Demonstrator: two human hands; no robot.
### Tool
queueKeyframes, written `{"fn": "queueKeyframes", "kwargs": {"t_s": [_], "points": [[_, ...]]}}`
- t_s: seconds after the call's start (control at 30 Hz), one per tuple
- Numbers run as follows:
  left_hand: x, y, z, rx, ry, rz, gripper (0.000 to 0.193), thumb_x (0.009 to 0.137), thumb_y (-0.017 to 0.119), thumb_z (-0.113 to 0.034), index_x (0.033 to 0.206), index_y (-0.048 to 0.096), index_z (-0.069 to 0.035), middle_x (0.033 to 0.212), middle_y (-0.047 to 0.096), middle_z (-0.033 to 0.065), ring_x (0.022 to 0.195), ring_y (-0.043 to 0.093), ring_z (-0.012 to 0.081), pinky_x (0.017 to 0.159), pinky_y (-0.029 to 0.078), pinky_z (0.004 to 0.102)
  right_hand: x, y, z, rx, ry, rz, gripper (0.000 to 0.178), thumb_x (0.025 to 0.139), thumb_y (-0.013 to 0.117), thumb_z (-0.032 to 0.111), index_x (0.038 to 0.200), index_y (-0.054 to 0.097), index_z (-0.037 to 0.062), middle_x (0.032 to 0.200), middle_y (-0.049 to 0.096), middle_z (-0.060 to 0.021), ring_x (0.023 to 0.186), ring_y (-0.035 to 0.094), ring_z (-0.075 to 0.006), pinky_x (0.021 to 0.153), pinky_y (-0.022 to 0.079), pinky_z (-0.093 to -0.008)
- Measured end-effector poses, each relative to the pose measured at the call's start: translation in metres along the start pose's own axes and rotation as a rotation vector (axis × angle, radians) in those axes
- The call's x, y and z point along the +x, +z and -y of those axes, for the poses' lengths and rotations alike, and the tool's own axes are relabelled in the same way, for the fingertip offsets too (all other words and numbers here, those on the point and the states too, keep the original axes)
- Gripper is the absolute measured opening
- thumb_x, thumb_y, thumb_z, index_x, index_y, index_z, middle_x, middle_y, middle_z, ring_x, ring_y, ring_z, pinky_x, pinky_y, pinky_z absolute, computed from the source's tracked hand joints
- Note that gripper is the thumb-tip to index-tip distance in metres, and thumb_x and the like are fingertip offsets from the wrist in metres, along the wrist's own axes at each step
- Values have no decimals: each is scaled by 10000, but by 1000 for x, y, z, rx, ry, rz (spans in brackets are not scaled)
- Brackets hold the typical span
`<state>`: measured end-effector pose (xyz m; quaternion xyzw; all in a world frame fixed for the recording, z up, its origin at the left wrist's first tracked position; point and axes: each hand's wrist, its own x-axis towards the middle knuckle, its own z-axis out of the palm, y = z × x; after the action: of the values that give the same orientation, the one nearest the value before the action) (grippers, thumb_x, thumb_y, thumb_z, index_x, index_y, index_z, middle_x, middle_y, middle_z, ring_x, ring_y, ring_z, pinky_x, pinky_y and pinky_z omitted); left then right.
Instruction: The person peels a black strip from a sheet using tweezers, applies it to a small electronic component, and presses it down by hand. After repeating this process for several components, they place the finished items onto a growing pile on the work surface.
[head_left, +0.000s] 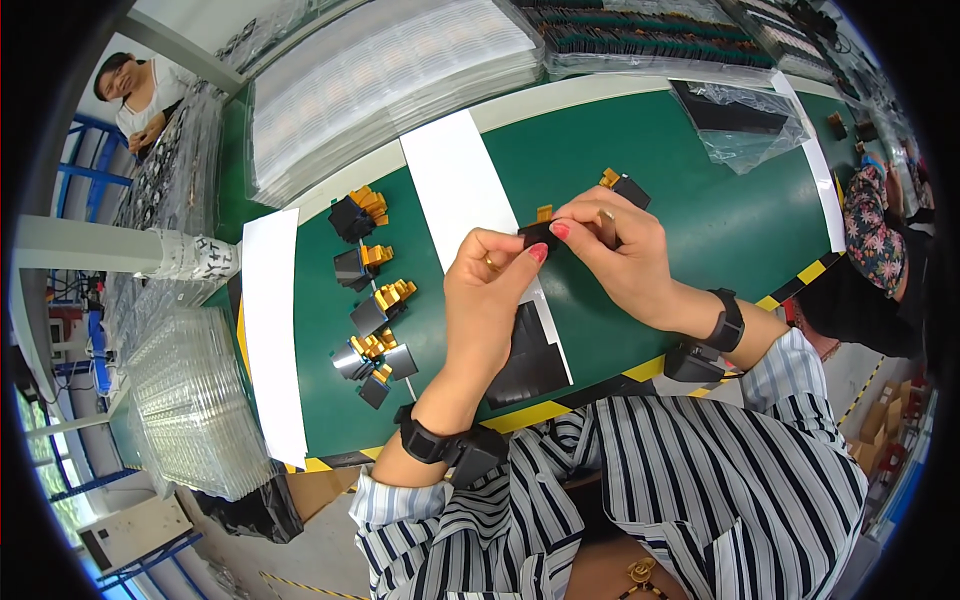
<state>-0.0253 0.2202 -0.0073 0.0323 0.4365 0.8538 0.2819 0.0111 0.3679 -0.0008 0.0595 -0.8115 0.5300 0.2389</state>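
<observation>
Between my two hands is a small black part with a gold-coloured flex tab point(544, 213), held above the green table. My left hand point(488, 285) pinches its left side between thumb and fingers. From the right, my right hand point(622, 250) grips the other side, thumb and fingertips pressed together. Just beyond the right hand lies another black part with a gold flex tail point(630, 190). Several like parts stand in a column on the left of the table, among them a black one point(352, 217) at the far end and a silvery one point(400, 360) at the near end.
White strips point(270, 340) cross the green table point(740, 220). A black sheet point(522, 360) lies near the front edge. Stacked clear trays point(390, 90) stand along the back, more trays point(195, 400) at left. A plastic bag point(745, 140) lies far right. Other people are at left and right.
</observation>
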Motion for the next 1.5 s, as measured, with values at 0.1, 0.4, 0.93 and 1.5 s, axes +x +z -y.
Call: {"fn": "queueKeyframes", "kwargs": {"t_s": [0.1, 0.4, 0.93, 1.5], "points": [[0, -3, 3, 802, 592, -204, 124, 731, 642, -25, 814, 551, -30, 779, 552, 58, 784, 528, 148, 730, 416, 259, 0, -1, 0, 7, 30, 5, 81, 781, 596, 28, 850, 591, -13, 777, 543, -28, 554, 388, -46, 455, 289, -189], [-4, -2, -5, 949, 589, -214, 117, 696, 674, -46, 795, 612, -44, 801, 524, 53, 778, 498, 164, 706, 396, 253, 0, 1, 1, 8, -26, 39, 38, 782, 584, 16, 814, 579, -5, 763, 526, -19, 557, 395, -43, 460, 299, -190], [-5, -1, -4, 996, 624, -242, 94, 696, 658, -37, 778, 616, -51, 771, 521, 42, 789, 481, 175, 717, 383, 273, 0, 1, 2, 3, -17, 39, 43, 768, 585, -3, 802, 559, -5, 765, 512, -22, 555, 398, -54, 461, 302, -194], [0, -3, -2, 541, 201, -107, 105, 743, 614, -24, 838, 583, 8, 774, 567, 36, 715, 511, 101, 665, 405, 207, 0, -2, 3, 28, 107, 122, 59, 795, 552, 1, 850, 547, -18, 740, 522, -29, 556, 385, -47, 479, 306, -195]]}}
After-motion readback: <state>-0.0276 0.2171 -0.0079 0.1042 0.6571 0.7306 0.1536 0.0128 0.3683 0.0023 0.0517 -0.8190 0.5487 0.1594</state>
